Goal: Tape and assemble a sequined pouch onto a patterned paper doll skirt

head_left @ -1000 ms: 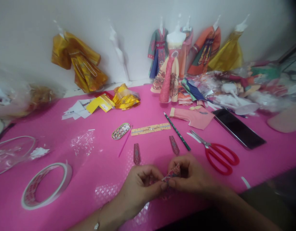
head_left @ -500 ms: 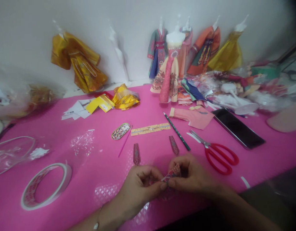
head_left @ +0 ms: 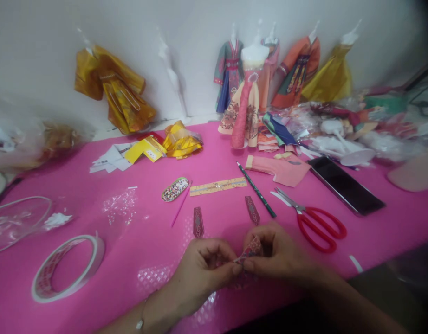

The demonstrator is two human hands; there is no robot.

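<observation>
My left hand and my right hand meet near the table's front edge, thumbs almost touching. Both pinch a small patterned reddish piece of fabric; its lower part is partly hidden by the fingers. Just beyond my left hand lies a dark red patterned strip with a pointed end. A matching strip rests beyond my right hand. Farther off is a yellow patterned band with beads along its middle. Beside it are a dark green pencil and a pink stick.
Red-handled scissors and a black phone lie right on the pink tabletop. A tape roll sits left, an oval dish of beads farther in. Dressed doll forms stand along the wall; plastic-wrapped items crowd the back right.
</observation>
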